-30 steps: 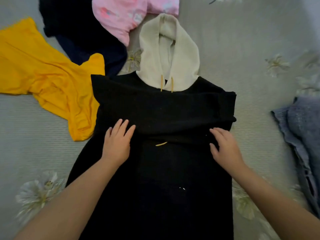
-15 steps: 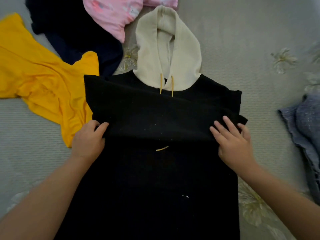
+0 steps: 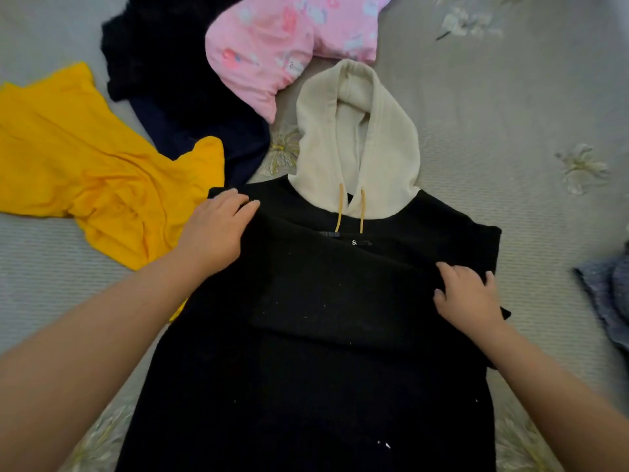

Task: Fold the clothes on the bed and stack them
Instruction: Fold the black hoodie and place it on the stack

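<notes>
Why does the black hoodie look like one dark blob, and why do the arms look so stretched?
Head view: soft, dim light swallows the folds of the black hoodie; the wide-angle lens stretches the forearms near the edges; the left hand and right hand are slightly soft.

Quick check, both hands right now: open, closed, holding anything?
Left hand: open, flat on the black hoodie near its shoulder.
Right hand: closed on a folded edge of the hoodie.

Dim, soft, even light; weak shadows; wide-angle bending and blur toward the edges.
</notes>
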